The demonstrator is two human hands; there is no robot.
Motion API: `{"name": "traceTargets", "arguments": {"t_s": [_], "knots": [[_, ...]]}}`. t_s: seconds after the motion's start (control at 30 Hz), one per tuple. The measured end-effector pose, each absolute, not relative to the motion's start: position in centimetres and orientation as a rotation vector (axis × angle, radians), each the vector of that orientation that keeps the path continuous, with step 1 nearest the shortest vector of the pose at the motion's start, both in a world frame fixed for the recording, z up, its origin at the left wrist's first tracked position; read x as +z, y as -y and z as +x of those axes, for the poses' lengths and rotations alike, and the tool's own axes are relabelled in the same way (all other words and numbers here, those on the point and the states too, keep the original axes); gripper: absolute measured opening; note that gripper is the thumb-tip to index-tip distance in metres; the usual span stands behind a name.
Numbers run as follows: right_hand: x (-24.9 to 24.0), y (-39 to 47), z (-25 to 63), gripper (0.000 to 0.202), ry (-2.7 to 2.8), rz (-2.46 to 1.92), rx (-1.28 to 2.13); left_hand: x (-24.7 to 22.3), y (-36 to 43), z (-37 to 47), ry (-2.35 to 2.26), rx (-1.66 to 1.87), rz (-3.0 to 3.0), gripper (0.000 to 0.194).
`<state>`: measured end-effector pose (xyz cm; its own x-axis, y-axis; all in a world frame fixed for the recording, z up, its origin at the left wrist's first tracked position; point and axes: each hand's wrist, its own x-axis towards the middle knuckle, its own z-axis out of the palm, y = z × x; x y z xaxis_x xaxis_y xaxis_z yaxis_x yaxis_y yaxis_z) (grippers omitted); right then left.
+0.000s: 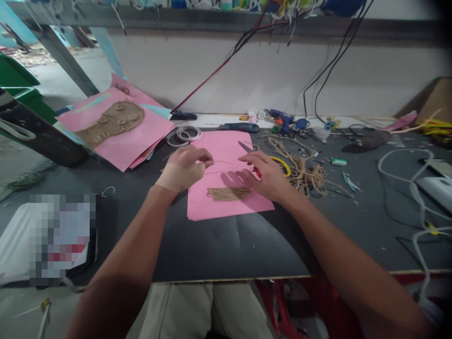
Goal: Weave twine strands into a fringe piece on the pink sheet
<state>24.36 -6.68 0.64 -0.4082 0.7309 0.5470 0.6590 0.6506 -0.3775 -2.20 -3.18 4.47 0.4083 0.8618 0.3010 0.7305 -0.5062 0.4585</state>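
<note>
My left hand (189, 165), with a beige wrap around its wrist and lower palm, pinches a thin strand of twine (223, 162) that runs right over the pink paper (201, 202). Apart from it on the right, my right hand (266, 174) has its thumb and forefinger spread. Scissors with a yellow and red handle (283, 165) lie behind and partly under the right hand, blade tip pointing to the far left; the hand covers their middle. Below both hands, a flat patch of brown twine rows (229, 193) rests on the paper.
Loose twine (307, 174) is heaped right of the paper. Behind stand a coil of white cord (184, 135), a utility knife (240, 127) and a blue glue gun (282, 120). Pink sheets with a twine shape (116, 120) lie back left. White cable (416, 188) trails at right.
</note>
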Motion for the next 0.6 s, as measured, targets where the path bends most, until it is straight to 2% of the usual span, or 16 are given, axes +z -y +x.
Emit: {"name": "traceTargets", "arguments": {"t_s": [0.17,0.3,0.6], "knots": [[0.7,6.9,23.8,0.031,2.237,-0.943,0.093,3.8,3.9,-0.6,-1.071,0.726,2.328,0.013],[-0.2,6.8,23.3,0.017,2.295,-0.966,0.244,3.0,3.8,0.0,-1.062,0.685,2.207,0.014],[-0.7,6.2,24.0,0.012,2.248,-1.060,0.410,3.0,2.8,-1.8,-1.202,0.460,2.006,0.015]]}}
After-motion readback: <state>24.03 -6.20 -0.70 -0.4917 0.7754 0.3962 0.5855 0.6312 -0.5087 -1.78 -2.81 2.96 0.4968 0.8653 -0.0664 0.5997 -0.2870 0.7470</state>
